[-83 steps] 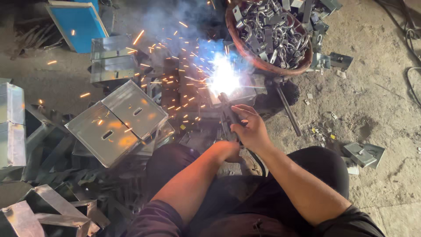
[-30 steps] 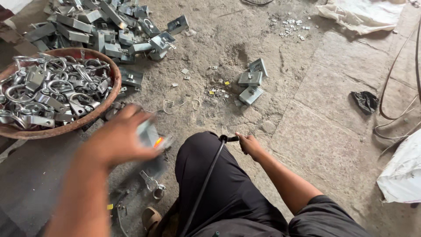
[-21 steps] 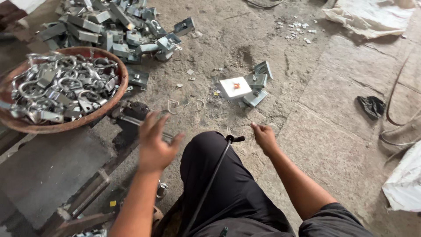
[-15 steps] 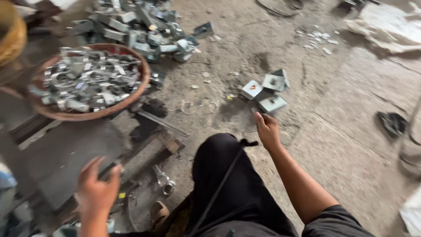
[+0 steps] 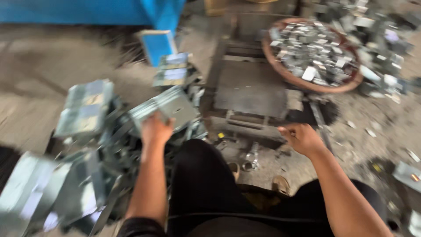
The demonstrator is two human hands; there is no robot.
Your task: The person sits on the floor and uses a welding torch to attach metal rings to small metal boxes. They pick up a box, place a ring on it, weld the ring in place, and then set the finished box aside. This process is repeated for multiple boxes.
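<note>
Galvanised sheet-metal brackets (image 5: 83, 109) are lying heaped at nine o'clock, and the view, which a moment ago was looking over the scattered clips on the concrete floor, is now swinging back over this pile. The left hand (image 5: 154, 131), earlier hanging loose and reaching down, is now closing on the folded metal plate (image 5: 169, 109) at the top of the heap, fingers curled over its near edge; motion blur is hiding how firm the grip is. So the person is judged to be picking up a fresh piece. Toward twelve o'clock the dark steel work surface (image 5: 250, 90) is lying bare, with open room across its flat top, its near edge stopping just past the knees. The right hand (image 5: 301, 138), which had been out by the small brackets on the floor, is now hovering half-curled and empty near the surface's near corner. At two o'clock the round basin of small clips (image 5: 313, 55) is crowding the surface's far right edge.
</note>
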